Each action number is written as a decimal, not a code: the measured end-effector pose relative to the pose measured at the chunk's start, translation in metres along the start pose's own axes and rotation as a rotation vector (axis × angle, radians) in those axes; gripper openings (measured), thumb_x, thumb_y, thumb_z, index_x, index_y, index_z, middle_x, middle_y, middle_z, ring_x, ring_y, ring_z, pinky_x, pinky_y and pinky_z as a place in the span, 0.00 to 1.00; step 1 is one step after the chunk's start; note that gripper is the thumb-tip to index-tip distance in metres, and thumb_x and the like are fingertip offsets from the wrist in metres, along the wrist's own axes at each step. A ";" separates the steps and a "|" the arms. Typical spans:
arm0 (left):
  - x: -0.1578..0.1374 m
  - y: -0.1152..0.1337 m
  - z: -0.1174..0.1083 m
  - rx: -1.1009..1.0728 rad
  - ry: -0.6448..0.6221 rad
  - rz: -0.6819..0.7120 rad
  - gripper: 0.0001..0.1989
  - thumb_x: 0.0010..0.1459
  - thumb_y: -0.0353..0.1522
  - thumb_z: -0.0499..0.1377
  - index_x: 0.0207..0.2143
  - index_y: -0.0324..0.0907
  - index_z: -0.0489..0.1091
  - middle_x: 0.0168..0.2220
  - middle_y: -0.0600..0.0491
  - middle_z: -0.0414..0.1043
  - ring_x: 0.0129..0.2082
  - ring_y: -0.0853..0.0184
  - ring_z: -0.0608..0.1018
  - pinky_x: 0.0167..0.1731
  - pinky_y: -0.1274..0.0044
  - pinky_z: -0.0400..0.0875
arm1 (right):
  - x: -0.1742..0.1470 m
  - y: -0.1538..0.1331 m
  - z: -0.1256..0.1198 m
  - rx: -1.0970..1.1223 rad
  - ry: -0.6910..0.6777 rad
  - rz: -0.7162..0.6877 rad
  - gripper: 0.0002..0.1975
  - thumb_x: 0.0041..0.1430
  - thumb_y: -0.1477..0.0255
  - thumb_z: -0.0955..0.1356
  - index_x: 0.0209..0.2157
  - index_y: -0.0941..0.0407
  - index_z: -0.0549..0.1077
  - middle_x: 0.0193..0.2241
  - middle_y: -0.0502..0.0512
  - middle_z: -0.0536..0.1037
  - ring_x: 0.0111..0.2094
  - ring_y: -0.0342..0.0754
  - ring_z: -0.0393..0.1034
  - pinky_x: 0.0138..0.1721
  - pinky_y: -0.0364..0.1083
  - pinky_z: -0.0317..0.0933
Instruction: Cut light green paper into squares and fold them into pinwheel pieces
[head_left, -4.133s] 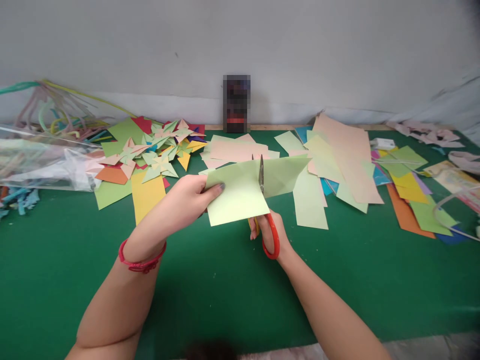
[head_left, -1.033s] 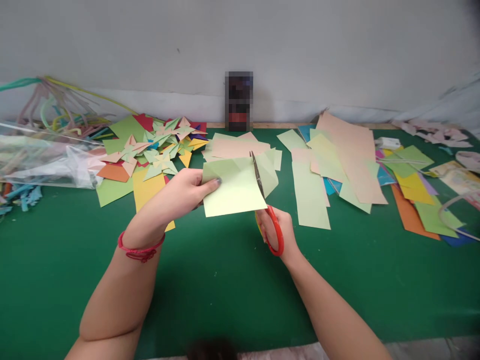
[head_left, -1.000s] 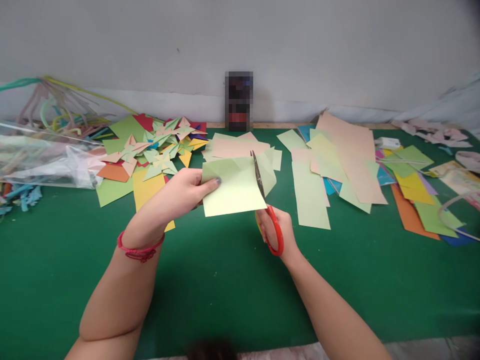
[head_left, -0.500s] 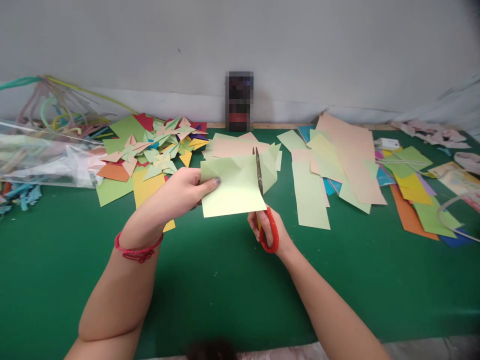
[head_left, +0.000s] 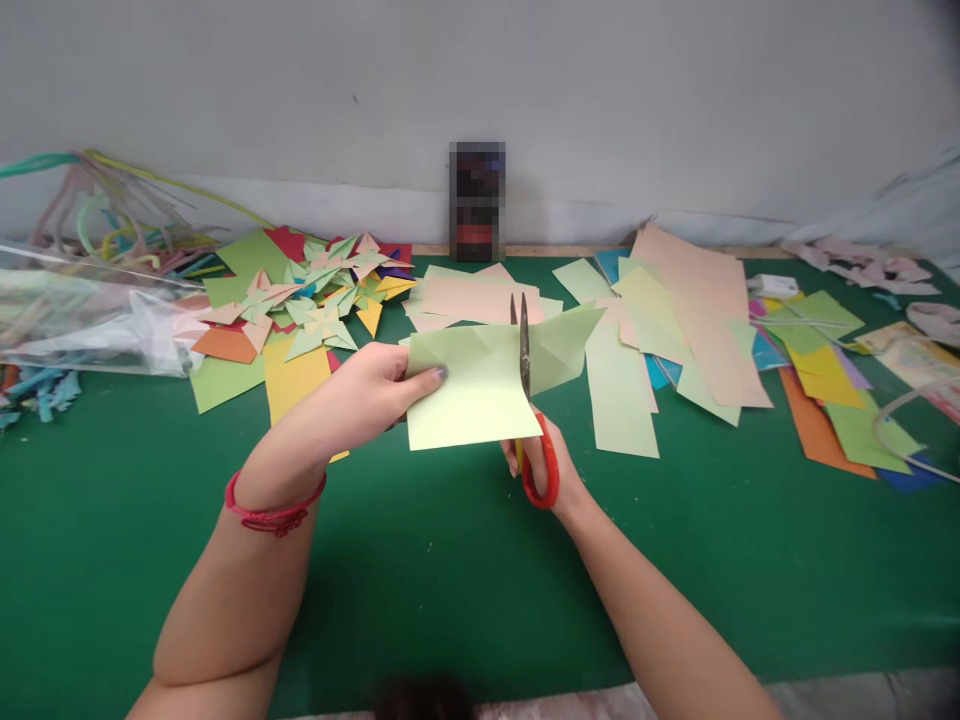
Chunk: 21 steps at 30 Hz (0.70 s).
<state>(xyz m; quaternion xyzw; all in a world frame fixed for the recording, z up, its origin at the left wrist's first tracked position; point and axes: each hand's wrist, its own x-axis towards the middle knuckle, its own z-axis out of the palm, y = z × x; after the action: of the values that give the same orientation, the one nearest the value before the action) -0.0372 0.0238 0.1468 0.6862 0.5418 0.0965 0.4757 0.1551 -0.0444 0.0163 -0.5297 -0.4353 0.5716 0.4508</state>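
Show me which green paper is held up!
The pale green sheet gripped by the left hand, crossed by the scissors in the right hand. The other green papers lie on the table.

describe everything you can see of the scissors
The scissors have dark, metal-looking blades and handle loops, one red, one yellow, the yellow mostly hidden. The right hand grips them above the green table, tips pointing away from the person. The blades stand slightly apart, light green paper between them.
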 end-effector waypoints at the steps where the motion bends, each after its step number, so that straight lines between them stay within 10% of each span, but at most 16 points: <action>1: 0.000 0.001 0.000 0.004 0.001 0.002 0.16 0.55 0.38 0.52 0.19 0.41 0.54 0.17 0.59 0.51 0.15 0.75 0.56 0.14 0.82 0.48 | -0.001 0.000 0.000 0.006 0.003 -0.009 0.14 0.56 0.59 0.62 0.25 0.54 0.59 0.18 0.45 0.62 0.15 0.38 0.54 0.15 0.41 0.51; 21: 0.006 -0.003 0.009 -0.019 0.032 0.071 0.14 0.54 0.39 0.52 0.20 0.42 0.65 0.17 0.57 0.59 0.15 0.73 0.62 0.13 0.81 0.53 | -0.003 0.007 0.000 -0.019 0.127 -0.069 0.19 0.53 0.55 0.65 0.21 0.54 0.59 0.14 0.43 0.60 0.11 0.38 0.54 0.11 0.41 0.52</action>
<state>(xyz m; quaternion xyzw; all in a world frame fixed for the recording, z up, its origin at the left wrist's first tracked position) -0.0306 0.0237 0.1372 0.6988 0.5236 0.1296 0.4698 0.1548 -0.0487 0.0099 -0.5539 -0.4294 0.5166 0.4918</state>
